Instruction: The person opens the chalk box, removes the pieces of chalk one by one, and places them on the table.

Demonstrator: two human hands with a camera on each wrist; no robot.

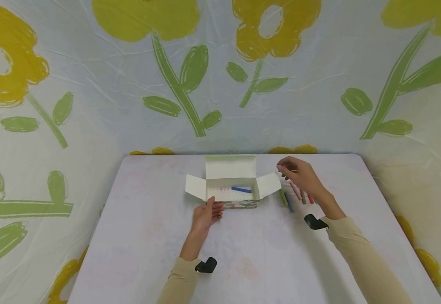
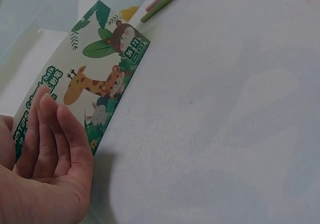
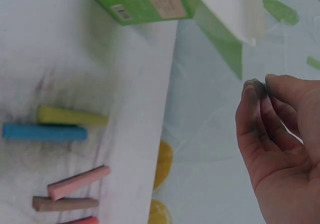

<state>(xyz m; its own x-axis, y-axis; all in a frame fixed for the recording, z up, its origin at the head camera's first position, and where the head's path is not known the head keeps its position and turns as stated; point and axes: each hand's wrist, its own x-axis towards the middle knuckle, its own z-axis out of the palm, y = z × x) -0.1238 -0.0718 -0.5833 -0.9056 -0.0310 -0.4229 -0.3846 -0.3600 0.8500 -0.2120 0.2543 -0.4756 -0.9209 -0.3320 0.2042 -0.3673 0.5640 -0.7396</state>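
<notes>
An open chalk box [image 1: 239, 204] with animal pictures on its front stands on the table. One dark blue chalk stick [image 1: 241, 190] lies inside it. At the box's front left corner, my left hand [image 1: 205, 213] pinches the front wall, thumb over the rim and fingers along the printed side. My right hand [image 1: 300, 173] is raised beyond the right flap [image 1: 268, 184]. Its fingers are loosely bent, the tips close to the thumb, and no object shows between them. Below it lie yellow-green [image 3: 70, 115], blue [image 3: 45, 132], pink [image 3: 80, 181], brown [image 3: 65, 204] and red [image 3: 82, 221] chalk sticks.
The white table [image 1: 148, 249] ends at a back edge just behind the box. A flower-printed cloth [image 1: 308, 114] hangs behind and at both sides. The box's back flap [image 1: 231, 167] stands up; its left flap [image 1: 195, 186] spreads outward.
</notes>
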